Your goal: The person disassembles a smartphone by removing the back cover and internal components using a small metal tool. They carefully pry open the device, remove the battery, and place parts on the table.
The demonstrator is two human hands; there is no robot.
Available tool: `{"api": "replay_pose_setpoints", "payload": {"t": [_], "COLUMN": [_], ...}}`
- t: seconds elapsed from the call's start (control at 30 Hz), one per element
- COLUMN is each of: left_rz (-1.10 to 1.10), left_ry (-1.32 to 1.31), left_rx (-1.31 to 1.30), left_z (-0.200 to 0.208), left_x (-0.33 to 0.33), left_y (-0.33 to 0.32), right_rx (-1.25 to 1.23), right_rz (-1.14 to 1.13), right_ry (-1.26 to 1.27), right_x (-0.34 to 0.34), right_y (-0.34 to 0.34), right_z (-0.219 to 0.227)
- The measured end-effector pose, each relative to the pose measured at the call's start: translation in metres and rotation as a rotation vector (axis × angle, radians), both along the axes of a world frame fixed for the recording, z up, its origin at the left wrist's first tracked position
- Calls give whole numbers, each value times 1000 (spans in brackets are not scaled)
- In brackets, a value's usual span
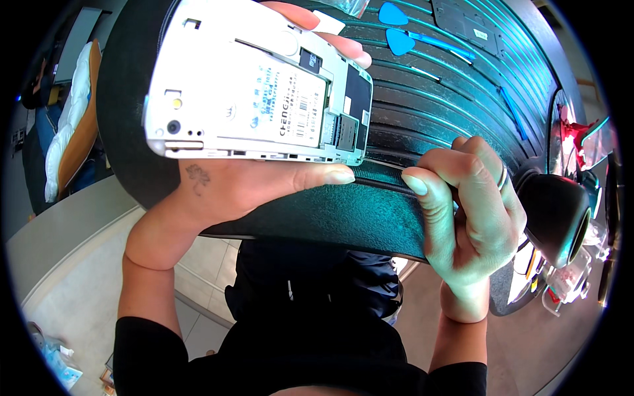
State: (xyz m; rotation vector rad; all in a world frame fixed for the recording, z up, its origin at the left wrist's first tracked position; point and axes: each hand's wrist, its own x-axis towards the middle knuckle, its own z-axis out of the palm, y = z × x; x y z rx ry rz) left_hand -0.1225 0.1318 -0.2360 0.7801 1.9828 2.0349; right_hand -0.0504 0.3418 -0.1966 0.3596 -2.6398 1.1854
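Observation:
My left hand [264, 188] grips a white smartphone [205, 79] without its back cover, thumb along the near edge and fingertips showing past the far edge. The phone's inner side faces up, with a camera lens, a printed label, a small black memory card [310, 61] and a metal card slot [346, 132]. Just right of the phone's lower right corner is my right hand [469, 204], thumb and forefinger pinched together. A thin, pale, pointed tool [383, 164] sticks out of that pinch toward the phone's edge; its kind cannot be made out.
On the ridged black mat [396, 112] lie blue triangular picks [399, 41], blue pry sticks [512, 112] and a dark back cover [469, 26]. A black cylindrical object [551, 211] stands close to my right hand. Small clear bags [571, 274] are at the far right.

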Motion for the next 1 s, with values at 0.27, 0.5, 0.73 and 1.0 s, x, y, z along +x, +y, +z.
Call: {"api": "replay_pose_setpoints", "payload": {"t": [0.27, 0.5, 0.73, 1.0], "left_rz": [57, -18, -52, -49], "left_ry": [-13, 188, 165, 140], "left_rx": [174, -43, 15, 22], "left_z": [-6, 0, 3, 0], "left_x": [6, -11, -14, -13], "left_y": [7, -6, -5, -4], "right_rx": [-6, -79, -12, -5], "right_rz": [-13, -6, 7, 24], "right_ry": [-144, -196, -277, -34], "right_x": [1, -3, -3, -1], "right_y": [-1, -1, 1, -3], "right_z": [3, -2, 3, -3]}}
